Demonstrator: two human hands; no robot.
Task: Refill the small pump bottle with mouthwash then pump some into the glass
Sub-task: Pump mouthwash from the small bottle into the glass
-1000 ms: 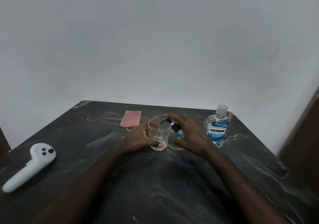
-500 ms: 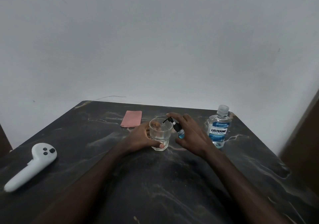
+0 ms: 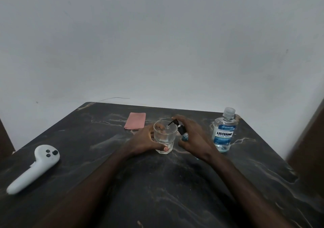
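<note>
A clear drinking glass (image 3: 165,136) stands upright on the dark marble table (image 3: 157,184), and my left hand (image 3: 146,140) is wrapped around its left side. My right hand (image 3: 194,137) grips the small pump bottle (image 3: 182,132), tilted left, with a finger on the black pump head. The black nozzle reaches over the glass rim, and a drop hangs at its tip. Blue liquid shows low in the small bottle; most of its body is hidden by my fingers. The Listerine mouthwash bottle (image 3: 224,131) stands capped to the right of my right hand.
A folded pink cloth (image 3: 135,120) lies behind the glass on the left. A white handheld controller (image 3: 35,168) rests near the table's left edge. A grey wall rises behind the table, and a brown wooden surface (image 3: 308,140) borders the right side.
The pump nozzle has shifted slightly further over the glass mouth, and a drop now shows at its tip. Both hands keep their grips.
</note>
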